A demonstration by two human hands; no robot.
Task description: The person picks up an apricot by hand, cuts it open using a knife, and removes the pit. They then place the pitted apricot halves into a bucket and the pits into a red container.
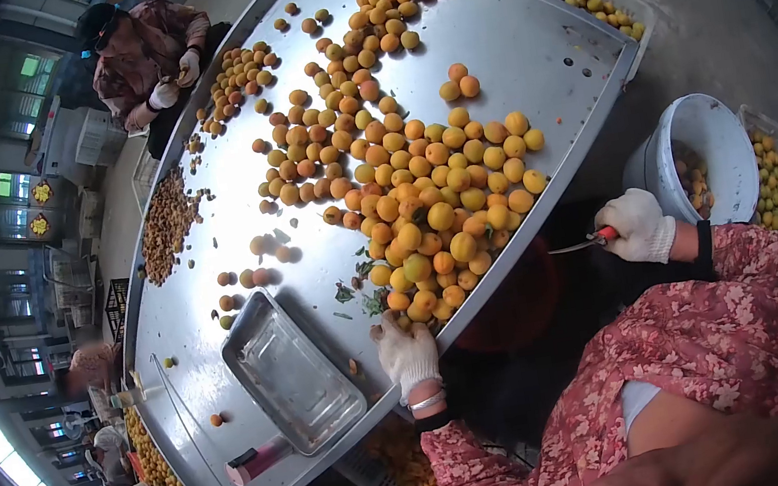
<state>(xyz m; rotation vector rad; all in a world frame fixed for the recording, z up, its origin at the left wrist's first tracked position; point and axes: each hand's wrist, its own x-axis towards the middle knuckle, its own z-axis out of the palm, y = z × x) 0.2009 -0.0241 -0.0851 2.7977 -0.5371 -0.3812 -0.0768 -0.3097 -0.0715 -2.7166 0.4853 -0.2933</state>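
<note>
My left hand (408, 353), in a white glove, is at the near edge of the apricot pile (441, 220) on the metal table. Its fingers curl around an apricot at the pile's edge, partly hidden by the glove. Off the table's edge to the right, my right hand (641, 225), also gloved, is closed around the red handle of a small knife (576, 246). The knife's thin blade points left, toward the table. Leaves and green scraps (369, 296) lie beside the pile near my left hand.
A metal tray (293, 373) lies left of my left hand. Brown pits (170, 225) are heaped at the table's far side. A white bucket (704, 161) and crates of apricots (775, 185) stand at right. A co-worker (149, 63) in white gloves works across the table (519, 32).
</note>
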